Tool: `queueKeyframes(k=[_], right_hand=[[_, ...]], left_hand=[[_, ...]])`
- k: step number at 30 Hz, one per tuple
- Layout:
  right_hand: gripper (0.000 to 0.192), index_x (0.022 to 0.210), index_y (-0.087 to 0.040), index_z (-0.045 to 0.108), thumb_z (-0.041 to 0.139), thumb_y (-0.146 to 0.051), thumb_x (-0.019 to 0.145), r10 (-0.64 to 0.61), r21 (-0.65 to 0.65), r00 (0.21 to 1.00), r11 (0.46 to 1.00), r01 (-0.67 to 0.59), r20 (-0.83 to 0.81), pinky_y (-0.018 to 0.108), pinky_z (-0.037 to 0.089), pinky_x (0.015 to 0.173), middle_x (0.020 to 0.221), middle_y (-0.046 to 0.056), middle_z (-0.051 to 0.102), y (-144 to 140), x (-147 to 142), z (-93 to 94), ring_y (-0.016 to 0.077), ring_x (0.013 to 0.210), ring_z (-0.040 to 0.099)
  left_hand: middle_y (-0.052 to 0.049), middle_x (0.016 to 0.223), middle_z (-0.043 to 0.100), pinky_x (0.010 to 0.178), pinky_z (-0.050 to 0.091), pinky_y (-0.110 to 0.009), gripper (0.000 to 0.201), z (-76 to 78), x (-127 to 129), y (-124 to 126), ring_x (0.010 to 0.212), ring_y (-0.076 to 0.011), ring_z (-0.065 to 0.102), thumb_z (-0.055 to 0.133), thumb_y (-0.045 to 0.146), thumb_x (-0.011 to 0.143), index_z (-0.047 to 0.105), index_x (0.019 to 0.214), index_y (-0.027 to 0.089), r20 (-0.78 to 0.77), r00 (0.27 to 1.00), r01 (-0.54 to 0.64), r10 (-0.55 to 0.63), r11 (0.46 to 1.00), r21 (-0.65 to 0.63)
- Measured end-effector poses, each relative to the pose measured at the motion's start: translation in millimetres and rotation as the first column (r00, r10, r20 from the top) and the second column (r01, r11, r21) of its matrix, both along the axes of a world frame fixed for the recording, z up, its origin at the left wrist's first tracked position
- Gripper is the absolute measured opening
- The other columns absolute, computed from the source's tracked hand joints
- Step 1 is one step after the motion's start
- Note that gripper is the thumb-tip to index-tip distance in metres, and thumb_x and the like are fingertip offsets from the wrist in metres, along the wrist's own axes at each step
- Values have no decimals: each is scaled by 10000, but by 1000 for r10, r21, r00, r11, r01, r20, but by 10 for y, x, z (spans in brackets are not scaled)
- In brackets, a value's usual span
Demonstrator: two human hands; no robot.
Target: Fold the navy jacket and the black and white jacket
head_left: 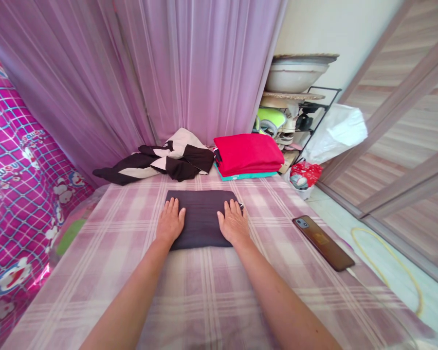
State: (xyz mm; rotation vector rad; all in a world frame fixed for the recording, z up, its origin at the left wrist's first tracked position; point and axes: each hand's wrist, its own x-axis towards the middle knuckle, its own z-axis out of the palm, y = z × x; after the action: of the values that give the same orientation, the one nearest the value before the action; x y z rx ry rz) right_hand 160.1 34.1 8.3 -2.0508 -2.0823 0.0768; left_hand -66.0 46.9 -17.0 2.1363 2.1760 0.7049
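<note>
A dark folded garment point(200, 218) lies flat as a neat rectangle on the plaid-covered surface point(200, 301). My left hand point(170, 221) rests palm down on its left edge, fingers stretched out. On its right edge lies my right hand point(234, 221), also flat with the fingers extended. A small white mark shows beside the right fingertips. Behind the garment sits a folded red garment point(250, 153) on top of a folded teal one point(248, 176). To their left is a crumpled black and white garment point(182, 155), loosely heaped.
A phone point(324, 243) with a cable plugged in lies at the right. Purple curtains point(204, 68) hang behind the surface. A rack point(324, 112) holding basins point(295, 75) and shoes stands at the back right, near a white bag point(336, 131). Patterned pink fabric point(14, 194) hangs at the left.
</note>
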Motion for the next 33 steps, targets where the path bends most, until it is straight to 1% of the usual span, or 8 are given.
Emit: queueKeyframes(k=[4,10,15,19,23,26,29,33], right_hand=[[562,1478,-102,440,329,-385,1005,-20,69,1000,997,19,9,513,200,1160,1560,185,365,-205,77,-52,312,1437,322],[528,1447,-168,499,397,-403,985,-83,77,992,993,91,-95,425,414,1007,1395,190,550,-395,322,-35,302,1229,551],[506,1404,-145,539,470,-355,949,-85,-13,977,996,84,-195,319,439,979,1282,147,623,-237,462,166,241,1169,592],[434,1284,-207,647,464,-414,949,-71,-107,993,992,61,-89,364,474,887,1223,129,659,-223,547,393,262,1070,636],[355,1114,-214,728,465,-378,941,-7,22,1000,1000,6,20,432,447,926,1291,144,628,-174,392,642,304,1178,571],[397,1256,-198,650,452,-346,946,135,112,991,984,-135,7,471,367,1040,1446,145,520,52,89,761,290,1301,476],[470,1407,-218,523,404,-356,974,269,107,963,958,-265,-19,502,249,1133,1525,110,444,371,-182,730,260,1397,369],[514,1455,-252,467,302,-445,1009,269,-55,962,961,-271,-48,571,148,1160,1539,84,432,573,-280,463,264,1426,324]], left_hand=[[-227,1484,467,1174,331,-460,574,-74,-100,-98,1410,-295,406,311,366,975,496,1386,11,12,999,-42,42,999,26],[-203,1416,549,1105,431,-430,506,35,-133,-413,1293,-293,544,380,344,955,577,1321,56,79,989,-126,123,991,38],[-183,1336,610,1082,451,-410,442,105,-63,-626,1250,-262,576,412,277,938,602,1293,97,125,981,-146,151,988,-49],[-173,1376,575,1076,445,-435,413,260,-60,-714,1253,-272,567,455,258,917,611,1281,140,57,989,-130,133,990,-58],[-157,1492,476,1103,376,-551,439,631,109,-537,1354,-331,457,421,295,942,582,1331,172,-69,990,-128,124,990,-60],[-121,1517,462,1154,263,-608,473,784,320,-268,1418,-331,370,348,335,974,552,1376,194,-114,991,-88,75,989,-115],[-120,1543,425,1162,227,-626,513,705,418,-51,1435,-339,345,312,363,982,512,1424,196,-131,990,-83,58,976,-199],[-101,1574,377,1169,253,-585,532,478,337,23,1458,-316,312,290,369,987,462,1467,217,-119,993,-38,11,974,-224]])
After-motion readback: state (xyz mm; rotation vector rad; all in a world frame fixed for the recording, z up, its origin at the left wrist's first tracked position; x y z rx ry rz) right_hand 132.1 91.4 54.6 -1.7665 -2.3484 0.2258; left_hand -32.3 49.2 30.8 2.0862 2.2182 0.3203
